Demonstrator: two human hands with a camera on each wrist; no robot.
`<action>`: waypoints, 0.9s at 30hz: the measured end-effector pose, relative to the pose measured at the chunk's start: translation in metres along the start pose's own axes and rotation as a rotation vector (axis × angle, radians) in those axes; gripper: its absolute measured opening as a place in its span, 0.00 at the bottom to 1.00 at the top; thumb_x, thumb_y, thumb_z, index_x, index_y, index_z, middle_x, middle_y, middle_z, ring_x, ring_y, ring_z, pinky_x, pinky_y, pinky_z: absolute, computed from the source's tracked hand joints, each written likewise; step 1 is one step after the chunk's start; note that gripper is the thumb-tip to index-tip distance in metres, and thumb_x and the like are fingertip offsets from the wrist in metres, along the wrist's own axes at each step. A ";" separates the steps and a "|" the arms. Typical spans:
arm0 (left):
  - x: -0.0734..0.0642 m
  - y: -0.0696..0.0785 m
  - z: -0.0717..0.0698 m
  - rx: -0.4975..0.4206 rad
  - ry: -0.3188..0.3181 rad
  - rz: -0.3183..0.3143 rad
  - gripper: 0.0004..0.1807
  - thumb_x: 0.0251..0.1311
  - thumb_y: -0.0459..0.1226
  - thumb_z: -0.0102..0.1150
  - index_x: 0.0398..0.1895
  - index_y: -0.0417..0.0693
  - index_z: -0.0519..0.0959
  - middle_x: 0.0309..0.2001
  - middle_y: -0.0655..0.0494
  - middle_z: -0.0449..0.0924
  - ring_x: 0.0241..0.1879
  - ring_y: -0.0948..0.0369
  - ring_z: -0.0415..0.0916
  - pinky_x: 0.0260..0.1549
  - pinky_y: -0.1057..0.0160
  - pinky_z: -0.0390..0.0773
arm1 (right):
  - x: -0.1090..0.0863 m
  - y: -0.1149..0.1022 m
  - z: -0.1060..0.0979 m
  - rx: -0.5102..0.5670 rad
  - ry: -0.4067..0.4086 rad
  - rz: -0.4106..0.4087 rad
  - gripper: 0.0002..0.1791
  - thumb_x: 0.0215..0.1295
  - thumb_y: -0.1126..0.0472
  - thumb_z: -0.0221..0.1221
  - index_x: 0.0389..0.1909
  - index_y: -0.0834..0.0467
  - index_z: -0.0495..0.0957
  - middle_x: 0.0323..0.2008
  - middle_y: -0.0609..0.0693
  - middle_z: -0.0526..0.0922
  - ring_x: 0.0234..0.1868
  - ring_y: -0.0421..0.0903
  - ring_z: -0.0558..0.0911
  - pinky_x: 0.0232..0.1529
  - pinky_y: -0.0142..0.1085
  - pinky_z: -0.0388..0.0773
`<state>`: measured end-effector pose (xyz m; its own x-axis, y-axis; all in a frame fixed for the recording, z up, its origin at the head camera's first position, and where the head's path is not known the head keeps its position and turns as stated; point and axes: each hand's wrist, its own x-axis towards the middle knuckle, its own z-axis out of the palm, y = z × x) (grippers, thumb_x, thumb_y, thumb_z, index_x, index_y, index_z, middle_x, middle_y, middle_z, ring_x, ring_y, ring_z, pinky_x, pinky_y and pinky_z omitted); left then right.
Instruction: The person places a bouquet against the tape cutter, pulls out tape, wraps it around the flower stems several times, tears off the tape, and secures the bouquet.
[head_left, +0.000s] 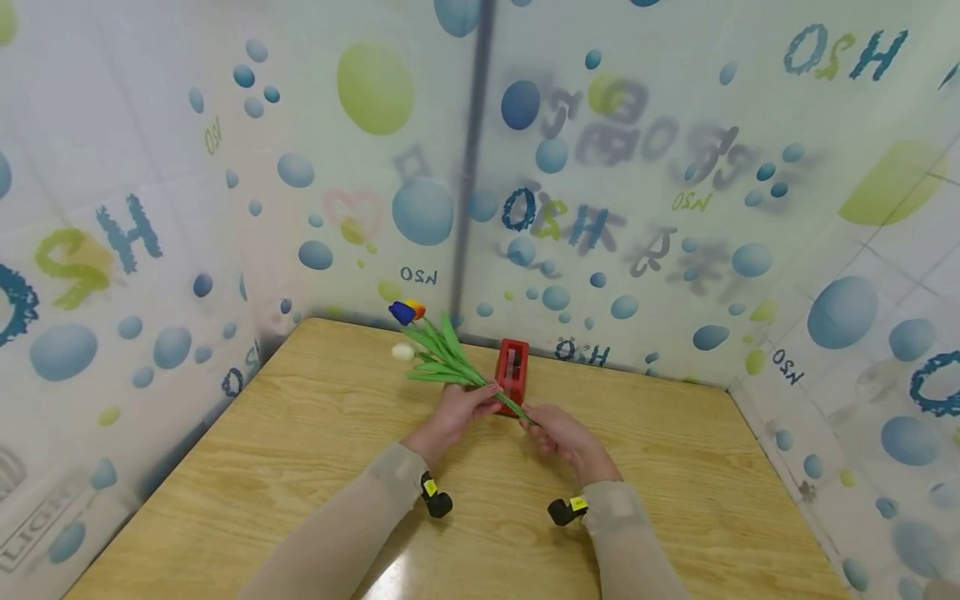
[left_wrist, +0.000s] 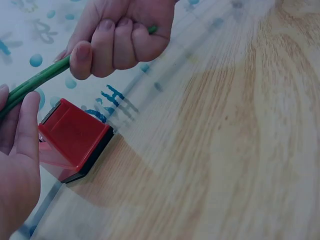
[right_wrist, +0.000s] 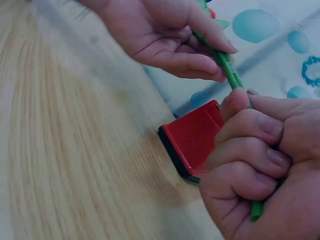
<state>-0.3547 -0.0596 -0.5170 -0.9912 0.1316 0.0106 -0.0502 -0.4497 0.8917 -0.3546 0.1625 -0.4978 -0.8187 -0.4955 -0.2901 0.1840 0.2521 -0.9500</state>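
Observation:
A small bunch of artificial tulips (head_left: 452,357) slants over the table, its blue, orange-yellow and white heads pointing to the far left. My left hand (head_left: 463,410) holds the green stems between thumb and fingers, just below the leaves. Lower down, my right hand (head_left: 561,433) grips the stem ends with its fingers curled round them; a cut tip (right_wrist: 256,211) pokes out below the little finger. Behind the stems stands a red tape dispenser (head_left: 513,367) with a black base, its toothed edge (left_wrist: 51,113) showing in the left wrist view.
The wooden table (head_left: 315,467) reaches back to a wall covering (head_left: 645,183) printed with blue and green dots and letters. Similar covering closes in the left and right sides. A black wrist camera (head_left: 437,500) sits on the left cuff, another camera (head_left: 564,510) on the right.

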 end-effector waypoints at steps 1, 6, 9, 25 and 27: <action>-0.001 0.000 0.001 -0.007 0.009 0.002 0.16 0.76 0.28 0.59 0.59 0.24 0.73 0.39 0.57 0.86 0.37 0.65 0.87 0.42 0.68 0.91 | 0.000 -0.001 0.001 -0.053 0.031 -0.037 0.25 0.89 0.51 0.43 0.36 0.63 0.77 0.17 0.39 0.65 0.15 0.36 0.58 0.17 0.27 0.56; -0.003 0.000 0.004 -0.065 0.076 -0.004 0.09 0.77 0.30 0.58 0.53 0.33 0.79 0.38 0.57 0.89 0.37 0.64 0.88 0.41 0.67 0.91 | 0.003 -0.005 0.009 -0.493 0.256 -0.261 0.23 0.87 0.55 0.48 0.35 0.67 0.80 0.19 0.44 0.68 0.19 0.40 0.61 0.20 0.30 0.60; -0.003 -0.001 0.006 -0.087 0.110 -0.011 0.06 0.78 0.31 0.58 0.49 0.36 0.81 0.35 0.57 0.89 0.35 0.64 0.88 0.40 0.67 0.92 | 0.005 -0.005 0.013 -0.681 0.356 -0.349 0.21 0.85 0.58 0.51 0.31 0.64 0.82 0.21 0.49 0.74 0.22 0.41 0.66 0.25 0.33 0.66; -0.003 -0.002 0.003 -0.097 0.119 -0.019 0.05 0.75 0.29 0.60 0.39 0.44 0.83 0.34 0.56 0.88 0.32 0.65 0.87 0.38 0.69 0.91 | 0.000 -0.011 0.014 -0.520 0.249 -0.212 0.26 0.87 0.52 0.48 0.37 0.65 0.87 0.18 0.44 0.81 0.18 0.38 0.73 0.21 0.31 0.70; -0.003 -0.002 0.003 -0.085 0.106 -0.016 0.05 0.75 0.29 0.60 0.39 0.43 0.83 0.33 0.56 0.88 0.31 0.65 0.87 0.37 0.69 0.91 | -0.001 -0.010 0.013 -0.336 0.189 -0.104 0.32 0.88 0.47 0.43 0.41 0.66 0.87 0.17 0.43 0.80 0.16 0.36 0.70 0.18 0.28 0.66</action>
<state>-0.3510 -0.0565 -0.5171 -0.9974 0.0467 -0.0551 -0.0714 -0.5224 0.8497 -0.3483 0.1499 -0.4892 -0.9149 -0.3792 -0.1387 -0.0673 0.4818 -0.8737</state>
